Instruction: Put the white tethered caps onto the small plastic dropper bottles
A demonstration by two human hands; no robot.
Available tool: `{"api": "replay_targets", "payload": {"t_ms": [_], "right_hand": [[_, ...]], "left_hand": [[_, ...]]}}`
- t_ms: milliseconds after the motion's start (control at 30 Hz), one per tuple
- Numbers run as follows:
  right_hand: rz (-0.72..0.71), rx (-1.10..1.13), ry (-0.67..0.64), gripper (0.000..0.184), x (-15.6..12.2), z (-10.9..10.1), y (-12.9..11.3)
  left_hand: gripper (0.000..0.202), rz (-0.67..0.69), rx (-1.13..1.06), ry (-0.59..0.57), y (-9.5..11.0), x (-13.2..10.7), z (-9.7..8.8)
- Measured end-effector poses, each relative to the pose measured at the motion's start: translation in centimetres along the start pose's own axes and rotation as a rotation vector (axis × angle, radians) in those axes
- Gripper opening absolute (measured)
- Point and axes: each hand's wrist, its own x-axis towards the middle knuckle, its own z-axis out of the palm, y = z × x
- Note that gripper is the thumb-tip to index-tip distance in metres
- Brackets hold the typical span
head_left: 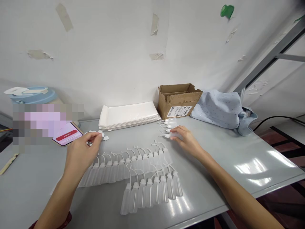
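Note:
My left hand (82, 151) is at the left, thumb and fingertips pinched together beside a small heap of white pieces (106, 138); anything between the fingertips is too small to make out. On the right, my right hand (187, 140) has its thumb and fingers closed on a small clear squeeze bottle (168, 135) with a white spout cap, lying flat. More such bottles (170, 121) lie just behind it. Toward the front is a row of clear bottles with bent spouts (121, 168), partly behind my left wrist. A shorter row of bottles (149, 190) lies nearer me.
Against the wall are a stack of white packets (130, 115), an open cardboard box (177, 101) and light blue cloth (216, 108). A phone (69, 136) and a blue-lidded container (40, 95) stand at the left. The grey table's front edge (202, 214) runs below.

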Motion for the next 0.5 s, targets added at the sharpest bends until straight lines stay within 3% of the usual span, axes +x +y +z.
{"api": "replay_targets", "payload": {"t_ms": [300,500], "right_hand": [[0.037,-0.059,0.041,0.01,0.2,0.1,0.8],[0.022,-0.07,0.055,0.006,0.2,0.2,0.9]], "left_hand": [[0.036,0.183,0.184,-0.06,-2.1,0.9,1.2],[0.038,0.342,0.185,-0.12,-2.4,1.1,1.9]]}}
